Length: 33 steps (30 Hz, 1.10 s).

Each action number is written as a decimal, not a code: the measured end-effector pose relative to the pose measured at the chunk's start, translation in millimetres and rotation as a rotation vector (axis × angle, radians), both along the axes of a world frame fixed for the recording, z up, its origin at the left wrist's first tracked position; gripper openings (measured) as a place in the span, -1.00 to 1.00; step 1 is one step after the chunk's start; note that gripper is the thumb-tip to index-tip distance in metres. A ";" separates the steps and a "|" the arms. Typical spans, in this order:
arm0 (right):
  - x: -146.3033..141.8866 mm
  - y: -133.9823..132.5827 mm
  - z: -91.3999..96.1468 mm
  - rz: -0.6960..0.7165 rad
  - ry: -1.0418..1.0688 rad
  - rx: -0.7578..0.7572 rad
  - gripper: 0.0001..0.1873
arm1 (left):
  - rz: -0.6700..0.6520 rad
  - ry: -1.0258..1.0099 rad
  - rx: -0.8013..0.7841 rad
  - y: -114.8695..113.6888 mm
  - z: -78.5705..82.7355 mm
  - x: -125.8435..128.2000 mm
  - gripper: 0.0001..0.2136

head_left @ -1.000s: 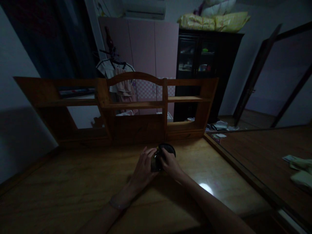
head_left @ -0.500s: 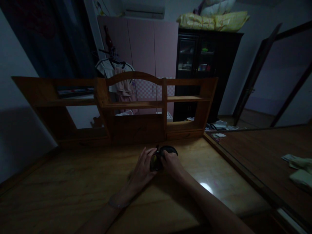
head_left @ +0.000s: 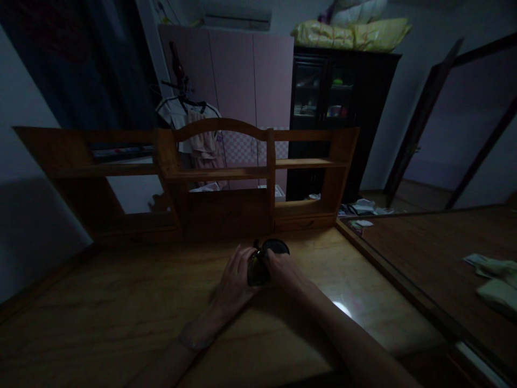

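Note:
The room is dim. On the wooden desk top (head_left: 121, 302) both my hands close round a small dark round object (head_left: 258, 269), perhaps a pouch or case. My left hand (head_left: 234, 280) cups its left side with curled fingers. My right hand (head_left: 283, 269) grips its right side from above. A dark rounded flap or lid (head_left: 278, 247) shows just behind my right hand. What the object is exactly I cannot make out.
A wooden shelf unit (head_left: 226, 172) stands along the desk's back edge. Behind it are a pink wardrobe (head_left: 250, 81), hanging clothes (head_left: 194, 129) and a dark cabinet (head_left: 335, 108). At the right lies a lower wooden surface with cloths (head_left: 493, 280).
Both hands stay on the dark object with only slight finger shifts. The view has drifted a little, nothing else moved.

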State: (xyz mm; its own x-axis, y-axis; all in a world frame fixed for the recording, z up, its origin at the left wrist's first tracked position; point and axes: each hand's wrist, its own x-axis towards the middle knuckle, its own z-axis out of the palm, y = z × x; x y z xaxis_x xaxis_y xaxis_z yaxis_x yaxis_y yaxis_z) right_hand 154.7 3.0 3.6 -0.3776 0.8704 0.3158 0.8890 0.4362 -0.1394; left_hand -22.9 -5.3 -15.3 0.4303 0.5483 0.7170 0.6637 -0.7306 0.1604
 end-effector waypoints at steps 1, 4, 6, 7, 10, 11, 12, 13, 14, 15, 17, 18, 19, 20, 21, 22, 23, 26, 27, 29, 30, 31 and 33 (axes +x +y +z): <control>0.3 1.0 -1.4 0.011 -0.001 -0.014 -0.81 | 0.007 0.005 -0.001 -0.4 0.2 -0.1 -0.34; 2.0 3.1 -5.0 0.050 0.035 -0.051 -0.71 | 0.030 0.009 -0.009 -1.7 1.1 0.0 -0.34; 3.0 3.2 -6.8 0.102 0.113 -0.056 -0.63 | 0.039 0.000 -0.014 -1.9 1.4 0.2 -0.35; 3.2 3.0 -7.5 0.131 0.164 -0.057 -0.61 | 0.041 -0.005 -0.014 -1.8 1.2 0.3 -0.35; 2.1 2.0 -9.2 0.223 0.324 -0.060 -0.58 | 0.035 -0.020 -0.010 -0.9 0.1 0.7 -0.37; 1.3 1.8 -9.8 0.247 0.365 -0.053 -0.56 | 0.031 -0.022 -0.008 -0.7 -0.3 0.9 -0.36; 0.4 1.7 -10.2 0.270 0.396 -0.042 -0.53 | 0.031 -0.021 -0.009 -0.7 -0.4 1.0 -0.36; -0.5 1.7 -10.3 0.294 0.420 -0.027 -0.52 | 0.033 -0.022 -0.011 -0.9 -0.3 1.2 -0.36; -1.3 1.6 -10.2 0.312 0.443 -0.013 -0.51 | 0.036 -0.023 -0.012 -1.3 0.1 1.5 -0.36; -1.9 1.4 -9.8 0.325 0.464 -0.002 -0.52 | 0.038 -0.028 -0.010 -1.8 0.6 1.7 -0.36; -2.6 0.5 -7.7 0.331 0.501 0.007 -0.56 | 0.040 -0.040 -0.011 -2.7 1.9 2.3 -0.36; -2.7 -0.2 -6.3 0.313 0.510 0.008 -0.59 | 0.042 -0.049 -0.014 -3.1 2.4 2.6 -0.36; -2.7 -1.1 -4.6 0.284 0.511 0.008 -0.61 | 0.043 -0.057 -0.018 -3.3 2.7 2.9 -0.36; -2.7 -2.2 -2.8 0.250 0.503 0.007 -0.63 | 0.045 -0.064 -0.021 -3.3 2.9 3.1 -0.36; -2.6 -3.3 -1.1 0.214 0.490 0.005 -0.66 | 0.050 -0.072 -0.025 -3.2 2.9 3.3 -0.35; -2.6 -4.4 0.6 0.179 0.475 0.005 -0.67 | 0.057 -0.078 -0.030 -3.0 2.9 3.5 -0.34; -2.6 -5.5 2.2 0.145 0.458 0.008 -0.69 | 0.063 -0.084 -0.034 -2.9 2.9 3.6 -0.33; -2.7 -8.2 6.2 0.065 0.388 0.027 -0.74 | 0.061 -0.084 -0.065 -2.7 3.2 3.9 -0.31; -2.7 -8.9 7.2 0.038 0.358 0.033 -0.76 | 0.055 -0.084 -0.075 -2.7 3.2 4.0 -0.31; -2.9 -9.8 8.7 -0.007 0.303 0.050 -0.79 | 0.044 -0.095 -0.083 -2.6 2.9 4.2 -0.31; -3.0 -10.2 9.3 -0.026 0.281 0.060 -0.80 | 0.041 -0.101 -0.084 -2.4 2.4 4.2 -0.30; -3.2 -10.5 9.7 -0.044 0.264 0.070 -0.80 | 0.039 -0.107 -0.082 -2.1 1.8 4.2 -0.30; -3.4 -11.0 10.1 -0.072 0.240 0.085 -0.82 | 0.039 -0.106 -0.084 -1.3 0.1 4.1 -0.29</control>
State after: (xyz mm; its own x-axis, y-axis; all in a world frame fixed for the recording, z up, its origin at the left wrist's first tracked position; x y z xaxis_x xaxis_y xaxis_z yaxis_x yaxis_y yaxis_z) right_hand 151.2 -7.9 13.6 -0.2212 0.8587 0.4623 0.8643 0.3922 -0.3150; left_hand -18.9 -6.6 -15.2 0.3316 0.6229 0.7085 0.6671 -0.6859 0.2908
